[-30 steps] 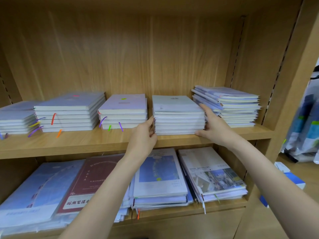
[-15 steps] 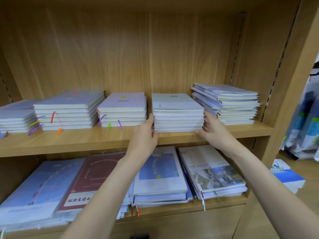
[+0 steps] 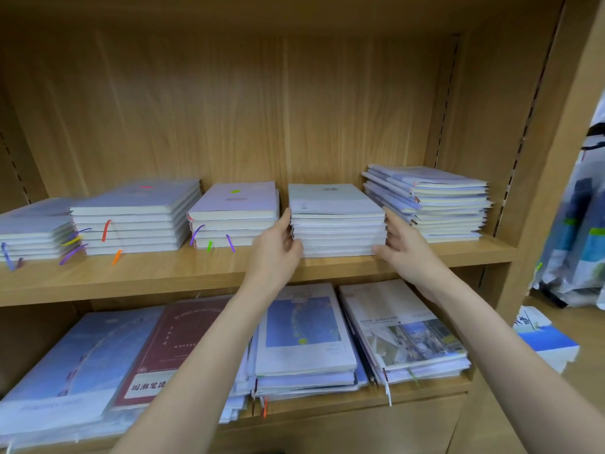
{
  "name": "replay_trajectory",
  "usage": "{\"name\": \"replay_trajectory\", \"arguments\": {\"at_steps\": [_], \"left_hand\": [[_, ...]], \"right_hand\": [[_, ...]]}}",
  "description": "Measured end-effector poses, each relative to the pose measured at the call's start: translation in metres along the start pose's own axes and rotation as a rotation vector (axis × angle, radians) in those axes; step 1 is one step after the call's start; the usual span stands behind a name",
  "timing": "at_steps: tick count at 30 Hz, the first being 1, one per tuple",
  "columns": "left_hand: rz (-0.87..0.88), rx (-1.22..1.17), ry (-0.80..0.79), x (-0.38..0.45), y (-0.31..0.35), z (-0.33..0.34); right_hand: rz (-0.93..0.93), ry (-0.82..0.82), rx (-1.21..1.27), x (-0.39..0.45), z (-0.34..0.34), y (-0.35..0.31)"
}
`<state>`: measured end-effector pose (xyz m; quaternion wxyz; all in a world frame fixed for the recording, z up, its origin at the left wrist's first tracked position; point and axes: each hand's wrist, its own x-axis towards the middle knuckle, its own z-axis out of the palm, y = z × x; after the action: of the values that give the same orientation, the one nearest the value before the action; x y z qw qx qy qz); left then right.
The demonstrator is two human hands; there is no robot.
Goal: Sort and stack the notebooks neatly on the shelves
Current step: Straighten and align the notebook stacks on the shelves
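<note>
A: Right hand (image 3: 404,253) slid forward along pale stack (image 3: 337,221) on upper shelf (image 3: 163,276); left hand (image 3: 278,247) opposite, fingers flat, squeezing.

B: Risk: uneven push skews it into the messy right stack (image 3: 438,204).

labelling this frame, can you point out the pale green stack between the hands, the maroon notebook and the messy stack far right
pale green stack (image 3: 330,199): head view, top cover.
maroon notebook (image 3: 176,335): head view, front cover, lower shelf.
messy right stack (image 3: 448,208): head view, page edges.

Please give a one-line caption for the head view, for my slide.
Both hands, left and right, square a notebook stack from either side on the upper shelf.
</note>
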<state>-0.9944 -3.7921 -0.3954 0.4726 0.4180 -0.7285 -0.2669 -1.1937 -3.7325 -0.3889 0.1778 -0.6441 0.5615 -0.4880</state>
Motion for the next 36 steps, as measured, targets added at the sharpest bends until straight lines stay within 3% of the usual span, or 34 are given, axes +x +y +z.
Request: {"name": "replay_trajectory", "arguments": {"at_steps": [11, 17, 24, 27, 30, 36], "left_hand": [[-0.007, 0.099, -0.003, 0.001, -0.008, 0.006], [-0.026, -0.027, -0.026, 0.001, -0.007, 0.005], [-0.026, -0.017, -0.16, -0.002, -0.008, -0.004], [-0.055, -0.035, -0.226, -0.003, -0.005, -0.018], [-0.044, 0.036, -0.203, -0.001, -0.003, -0.025], [0.022, 0.2, -0.046, 0.001, -0.001, -0.01]], "right_hand": [[0.008, -0.017, 0.016, 0.002, 0.002, 0.003], [0.055, 0.039, 0.172, 0.005, 0.001, 0.004], [-0.049, -0.03, 0.017, 0.008, -0.001, 0.009], [-0.1, -0.064, -0.213, 0.012, -0.008, 0.006], [-0.115, -0.053, -0.461, 0.018, -0.009, 0.005], [-0.107, 0.02, -0.468, 0.02, -0.003, 0.007]]}}
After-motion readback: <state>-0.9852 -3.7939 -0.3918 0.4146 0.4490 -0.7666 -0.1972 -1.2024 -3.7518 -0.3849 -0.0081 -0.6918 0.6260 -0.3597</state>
